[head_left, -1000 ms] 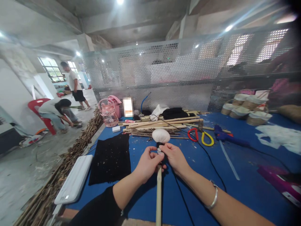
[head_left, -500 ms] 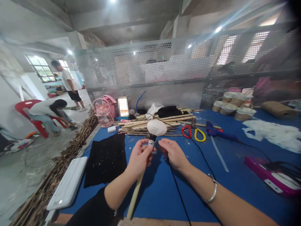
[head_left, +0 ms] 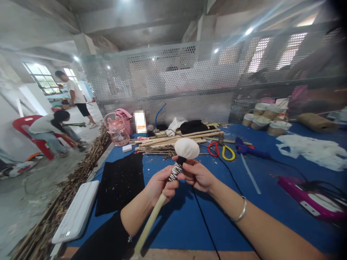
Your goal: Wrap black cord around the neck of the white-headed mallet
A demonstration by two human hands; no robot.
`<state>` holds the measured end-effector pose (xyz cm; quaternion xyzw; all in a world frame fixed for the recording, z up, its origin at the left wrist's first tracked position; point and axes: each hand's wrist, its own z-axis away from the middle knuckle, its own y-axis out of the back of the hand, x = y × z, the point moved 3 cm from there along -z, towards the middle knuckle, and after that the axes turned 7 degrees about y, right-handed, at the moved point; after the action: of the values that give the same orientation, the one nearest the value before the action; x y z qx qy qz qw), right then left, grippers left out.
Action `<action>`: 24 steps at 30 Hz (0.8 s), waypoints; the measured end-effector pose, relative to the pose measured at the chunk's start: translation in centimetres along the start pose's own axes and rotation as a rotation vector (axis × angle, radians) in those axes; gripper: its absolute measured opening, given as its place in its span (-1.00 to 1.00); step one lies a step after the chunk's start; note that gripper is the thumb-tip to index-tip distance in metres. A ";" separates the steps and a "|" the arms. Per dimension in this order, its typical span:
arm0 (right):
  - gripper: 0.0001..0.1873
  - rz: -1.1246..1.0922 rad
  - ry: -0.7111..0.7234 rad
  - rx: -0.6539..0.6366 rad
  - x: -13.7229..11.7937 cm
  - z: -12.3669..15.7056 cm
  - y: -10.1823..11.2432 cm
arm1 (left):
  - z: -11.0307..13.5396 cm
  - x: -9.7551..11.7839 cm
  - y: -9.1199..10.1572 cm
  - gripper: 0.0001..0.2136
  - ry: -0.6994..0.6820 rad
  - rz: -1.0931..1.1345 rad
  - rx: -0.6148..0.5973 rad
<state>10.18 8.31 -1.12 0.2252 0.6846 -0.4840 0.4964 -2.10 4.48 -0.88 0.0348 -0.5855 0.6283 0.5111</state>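
Note:
A wooden stick with a round white cloth-covered head (head_left: pixel 187 148) slants upward in front of me. Black cord winds over white material on its neck, below a black band. My left hand (head_left: pixel 162 184) is closed around the stick (head_left: pixel 151 221) at the lower end of the winding. Close under the head, my right hand (head_left: pixel 197 174) has its fingers pinched together at the band. A loose black cord (head_left: pixel 204 213) runs from beneath that hand toward the table's front edge; the fingers partly hide where it meets the winding.
Wooden sticks (head_left: pixel 189 137) lie behind the hands. Red-and-yellow-handled scissors (head_left: pixel 228 153), a blue glue gun (head_left: pixel 252 150) and a purple power strip (head_left: pixel 298 198) are at right. Black cloth (head_left: pixel 119 184) and a white power bank (head_left: pixel 77 211) lie left. Two people are beyond the table at left.
The stick has come up and tilted right, showing more of its winding. My right hand has moved in to the neck under the head; before, it was apart from the stick.

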 end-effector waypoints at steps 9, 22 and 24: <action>-0.61 0.216 -0.106 0.157 2.3 -1.1 0.6 | -1.4 -0.3 2.0 -0.72 -0.483 -0.693 0.497; -0.60 0.190 -0.071 0.142 1.7 -0.4 -0.3 | -0.6 0.8 1.3 -0.78 -0.578 -0.824 0.491; -0.58 0.181 -0.070 0.154 1.8 -0.4 -0.1 | -0.6 0.9 1.4 -0.80 -0.576 -0.802 0.486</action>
<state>9.20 8.33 -2.74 0.3063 0.6044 -0.4961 0.5429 -3.20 5.79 -1.46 0.5428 -0.4806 0.4662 0.5069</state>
